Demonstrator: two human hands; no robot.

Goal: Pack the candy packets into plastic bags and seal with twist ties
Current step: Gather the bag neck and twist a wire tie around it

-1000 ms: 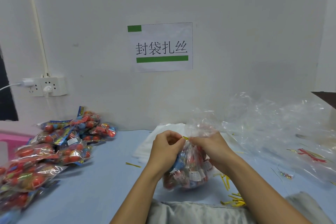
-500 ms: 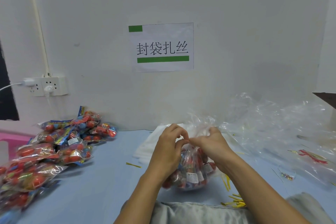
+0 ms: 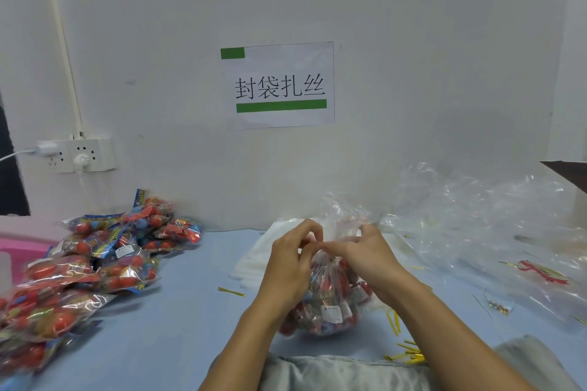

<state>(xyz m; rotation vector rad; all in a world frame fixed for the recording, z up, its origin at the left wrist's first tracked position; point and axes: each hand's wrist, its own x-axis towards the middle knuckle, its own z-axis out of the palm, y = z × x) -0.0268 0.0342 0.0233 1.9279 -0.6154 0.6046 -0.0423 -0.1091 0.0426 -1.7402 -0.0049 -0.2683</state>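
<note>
Plastic bag [image 3: 330, 305] of candy, neck pinched between left grip [image 3: 290, 263], right grip [image 3: 365, 255]

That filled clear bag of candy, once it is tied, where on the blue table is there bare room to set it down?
Bare blue table lies between the heap of red candy packets and the left hand; one loose yellow twist tie lies there. Right side is crowded with crumpled clear plastic bags.
</note>
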